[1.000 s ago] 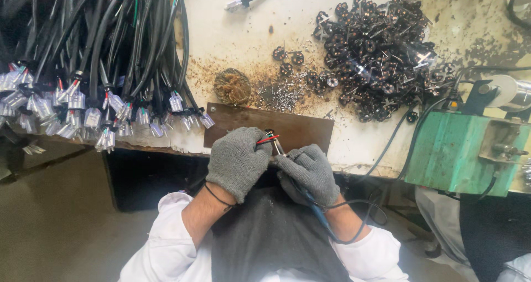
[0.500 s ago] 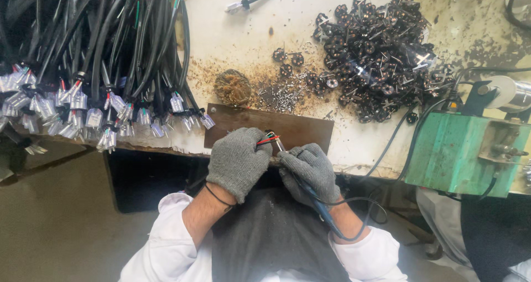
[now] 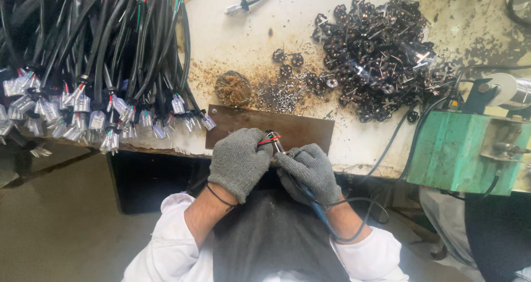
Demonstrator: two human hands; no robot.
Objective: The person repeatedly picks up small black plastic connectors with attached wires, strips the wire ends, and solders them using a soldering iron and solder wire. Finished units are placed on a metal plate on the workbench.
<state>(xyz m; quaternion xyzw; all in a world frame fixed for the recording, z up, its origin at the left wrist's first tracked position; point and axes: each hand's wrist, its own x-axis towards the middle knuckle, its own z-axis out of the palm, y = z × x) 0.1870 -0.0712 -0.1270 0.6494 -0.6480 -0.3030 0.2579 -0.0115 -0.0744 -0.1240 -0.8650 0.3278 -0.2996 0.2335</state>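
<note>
Gloved hands work a small wired part at the front edge of a stained, littered bench.

At the far left a thick bundle of black cables (image 3: 105,50) hangs over the pale bench (image 3: 243,44), their clear plug ends fanned along its edge above a bare grey floor (image 3: 61,226). Next comes a brown lump (image 3: 233,88) amid metal filings, then a dark brown plate (image 3: 301,128) lying flat. Over the plate's near edge, the left hand (image 3: 239,161) has its grip clenched around the small wired part (image 3: 269,141), red and green leads showing. The right hand (image 3: 310,171), touching it, grasps a blue-handled tool (image 3: 316,207), tip at the part. Farther right lies a heap of dark round components (image 3: 376,61), then a green metal box (image 3: 462,152).
</note>
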